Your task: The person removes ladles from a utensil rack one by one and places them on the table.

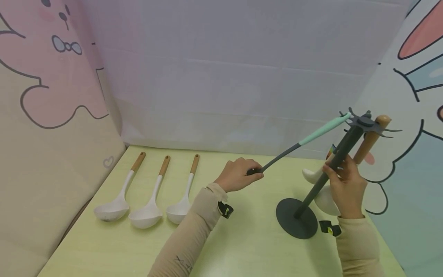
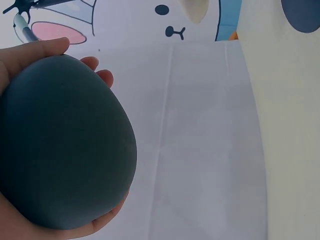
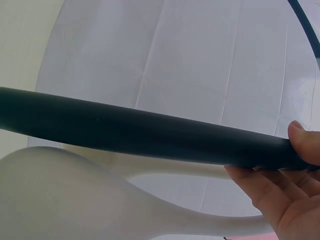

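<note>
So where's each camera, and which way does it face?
Head: head-worn, looking forward and down at the table; left hand, right hand, sleeves show.
Left wrist: worn there, facing the dark utensil; left hand shows.
Right wrist: worn there, facing the dark pole; right hand shows.
Head and right wrist views share the dark pole.

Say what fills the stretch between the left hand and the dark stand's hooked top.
The mint-handled kitchen utensil spans it, running from the left hand to the stand's hooked top, as the head view shows.

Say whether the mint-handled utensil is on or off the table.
Off: the left hand holds its dark head, its handle sloping up to the stand's top; whether hooked, cannot tell.
</note>
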Demonstrator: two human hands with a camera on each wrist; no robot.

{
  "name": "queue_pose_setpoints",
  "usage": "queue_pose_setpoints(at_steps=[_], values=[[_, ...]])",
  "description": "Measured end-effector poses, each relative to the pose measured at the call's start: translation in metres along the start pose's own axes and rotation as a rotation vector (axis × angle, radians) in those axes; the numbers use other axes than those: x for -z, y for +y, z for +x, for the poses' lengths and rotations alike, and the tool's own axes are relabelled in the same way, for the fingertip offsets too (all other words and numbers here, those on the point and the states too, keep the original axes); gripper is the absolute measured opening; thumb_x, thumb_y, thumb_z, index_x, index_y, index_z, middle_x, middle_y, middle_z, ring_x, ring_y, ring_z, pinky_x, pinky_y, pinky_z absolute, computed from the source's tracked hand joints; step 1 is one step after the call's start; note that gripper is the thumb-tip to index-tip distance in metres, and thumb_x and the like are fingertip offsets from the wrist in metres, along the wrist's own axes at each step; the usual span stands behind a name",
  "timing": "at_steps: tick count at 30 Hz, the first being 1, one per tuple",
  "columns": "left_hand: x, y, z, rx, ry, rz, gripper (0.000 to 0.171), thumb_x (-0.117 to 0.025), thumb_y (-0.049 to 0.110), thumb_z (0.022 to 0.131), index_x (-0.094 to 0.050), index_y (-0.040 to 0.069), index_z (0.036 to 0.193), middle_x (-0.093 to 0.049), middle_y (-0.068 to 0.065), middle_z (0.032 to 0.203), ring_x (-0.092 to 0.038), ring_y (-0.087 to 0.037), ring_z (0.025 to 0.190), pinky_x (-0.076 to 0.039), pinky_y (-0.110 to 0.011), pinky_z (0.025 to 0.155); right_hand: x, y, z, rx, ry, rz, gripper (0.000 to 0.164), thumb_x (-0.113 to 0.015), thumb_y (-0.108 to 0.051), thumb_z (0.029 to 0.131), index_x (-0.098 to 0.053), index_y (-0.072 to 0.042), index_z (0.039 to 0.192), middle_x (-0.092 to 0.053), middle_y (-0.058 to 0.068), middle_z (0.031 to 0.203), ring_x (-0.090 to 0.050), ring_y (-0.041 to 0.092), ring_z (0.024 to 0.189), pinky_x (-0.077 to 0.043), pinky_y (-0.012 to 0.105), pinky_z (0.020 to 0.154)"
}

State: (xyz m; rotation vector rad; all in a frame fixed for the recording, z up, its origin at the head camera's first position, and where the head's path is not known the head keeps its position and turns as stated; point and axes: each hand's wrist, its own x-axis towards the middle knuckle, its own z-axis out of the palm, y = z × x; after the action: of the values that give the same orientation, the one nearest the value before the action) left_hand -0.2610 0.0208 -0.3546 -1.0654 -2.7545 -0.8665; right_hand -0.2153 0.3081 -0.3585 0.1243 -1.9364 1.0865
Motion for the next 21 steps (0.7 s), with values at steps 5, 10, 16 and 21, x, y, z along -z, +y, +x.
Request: queue_pose_setpoints(at_steps=[5, 10, 16, 21], values=[[0.009, -0.002, 0.001, -0.013, 0.036, 0.041, 0.025, -0.061, 0.033, 0.100, -0.073, 0.018, 0.116, -0.071, 0.005, 0.102, -0.060, -0.015, 0.089, -0.044, -0.038, 0.075, 0.000, 0.001, 0.001, 0.004, -0.004, -0.004, 0.040, -0.073, 0.013, 0.082, -0.063, 0.010, 0.120, -0.061, -0.031, 0.092, -0.059, -0.018, 0.081, -0.045, 0.004, 0.069], [0.016, -0.006, 0.003, -0.014, 0.041, 0.111, 0.027, -0.061, 0.035, 0.100, -0.073, 0.018, 0.117, -0.071, 0.004, 0.102, -0.061, -0.018, 0.090, -0.046, -0.042, 0.080, 0.001, 0.003, 0.000, 0.011, -0.005, 0.007, 0.039, -0.073, 0.013, 0.082, -0.063, 0.010, 0.120, -0.062, -0.031, 0.092, -0.059, -0.018, 0.081, -0.045, 0.004, 0.068], [0.031, -0.002, 0.002, 0.024, 0.037, 0.172, 0.028, -0.061, 0.035, 0.100, -0.071, 0.019, 0.120, -0.070, 0.003, 0.110, -0.060, -0.020, 0.099, -0.043, -0.048, 0.087, 0.000, 0.006, 0.002, 0.040, -0.014, 0.041, 0.036, -0.072, 0.014, 0.082, -0.064, 0.011, 0.117, -0.063, -0.027, 0.092, -0.060, -0.017, 0.082, -0.046, 0.005, 0.070], [0.040, -0.001, 0.002, 0.028, 0.050, 0.197, 0.028, -0.062, 0.035, 0.099, -0.071, 0.019, 0.120, -0.069, 0.003, 0.112, -0.059, -0.022, 0.103, -0.041, -0.048, 0.088, 0.001, 0.010, 0.004, 0.076, -0.015, 0.046, 0.037, -0.073, 0.016, 0.081, -0.063, 0.012, 0.117, -0.062, -0.026, 0.092, -0.060, -0.017, 0.082, -0.045, 0.004, 0.070]])
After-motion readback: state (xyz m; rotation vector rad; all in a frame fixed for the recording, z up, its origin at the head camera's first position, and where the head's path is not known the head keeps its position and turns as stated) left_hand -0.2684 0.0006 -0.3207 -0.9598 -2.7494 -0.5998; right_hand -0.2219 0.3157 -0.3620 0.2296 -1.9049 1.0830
